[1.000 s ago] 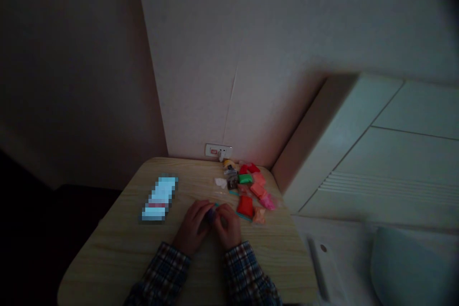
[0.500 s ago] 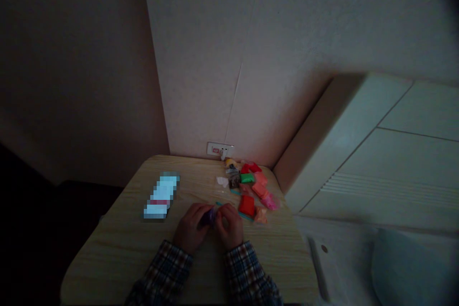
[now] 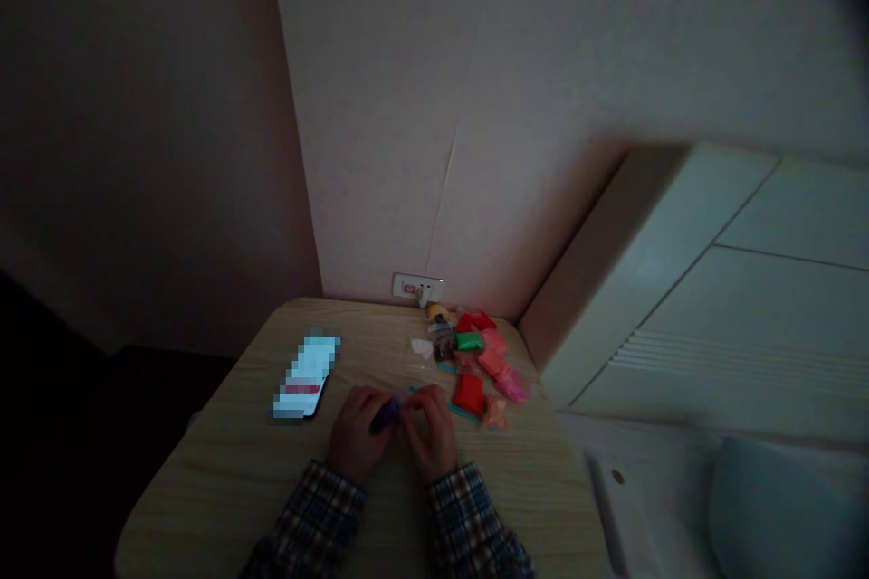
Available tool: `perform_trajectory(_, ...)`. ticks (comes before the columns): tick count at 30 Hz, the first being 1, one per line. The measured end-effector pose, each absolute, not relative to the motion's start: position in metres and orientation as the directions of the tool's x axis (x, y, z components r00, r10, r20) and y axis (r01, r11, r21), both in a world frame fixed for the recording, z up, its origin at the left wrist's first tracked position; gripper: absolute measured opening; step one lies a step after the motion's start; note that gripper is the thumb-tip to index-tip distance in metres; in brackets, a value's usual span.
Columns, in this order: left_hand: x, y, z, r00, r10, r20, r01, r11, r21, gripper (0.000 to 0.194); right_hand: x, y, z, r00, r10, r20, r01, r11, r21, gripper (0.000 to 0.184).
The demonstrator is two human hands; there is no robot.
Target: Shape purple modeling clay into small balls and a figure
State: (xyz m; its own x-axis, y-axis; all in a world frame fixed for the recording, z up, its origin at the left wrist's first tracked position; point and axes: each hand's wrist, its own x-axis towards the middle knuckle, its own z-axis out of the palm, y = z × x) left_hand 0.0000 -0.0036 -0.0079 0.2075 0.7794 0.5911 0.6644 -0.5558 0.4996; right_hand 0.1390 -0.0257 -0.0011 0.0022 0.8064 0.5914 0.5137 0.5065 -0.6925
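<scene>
My left hand point(image 3: 357, 434) and my right hand point(image 3: 431, 430) rest close together on a light wooden table point(image 3: 224, 488), fingers curled inward. Between them they pinch a small purple lump point(image 3: 385, 416) that looks like modelling clay. Both wrists wear plaid sleeves. A thin teal stick point(image 3: 415, 390) lies on the table just beyond my right fingers. The room is dim and fine detail is hard to make out.
Several small packets of coloured clay point(image 3: 475, 357), red, green, pink and orange, lie in a heap at the table's far right. A phone with a lit screen point(image 3: 307, 375) lies to the left. A wall socket point(image 3: 415, 288) sits behind the table. A white cabinet point(image 3: 712, 289) stands right.
My hands stay together on the purple lump and shift only slightly; the lump now shows more toward my left fingers. The camera has tilted a little.
</scene>
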Motion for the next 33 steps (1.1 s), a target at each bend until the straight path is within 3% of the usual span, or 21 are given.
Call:
perform_trajectory(5,-0.001,0.000,-0.021,0.213,0.807,0.552,0.670,-0.531,0.519,0.020,0.137,-0.027,-0.007,-0.011,0.767,0.642,0.556,0.538,-0.633,0.012)
perform_trajectory(12,0.000,-0.004,-0.016,0.127,0.946,0.297,0.652,-0.305,0.694,0.021,0.134,-0.027,-0.010,-0.059,0.734,0.676,0.561,0.585,-0.586,0.014)
perform_trajectory(20,-0.001,-0.007,-0.006,0.113,0.950,0.293,0.575,-0.303,0.760,0.023,0.130,-0.026,-0.004,-0.150,0.786,0.600,0.499,0.584,-0.641,0.010)
perform_trajectory(29,0.004,-0.008,0.001,0.101,0.981,0.168,0.400,-0.195,0.895,0.016,0.128,-0.026,-0.007,-0.192,0.736,0.649,0.547,0.629,-0.552,0.019)
perform_trajectory(33,0.004,-0.007,-0.001,0.145,0.955,0.260,0.374,-0.296,0.879,0.020,0.135,-0.027,-0.006,-0.130,0.743,0.657,0.568,0.599,-0.565,0.014)
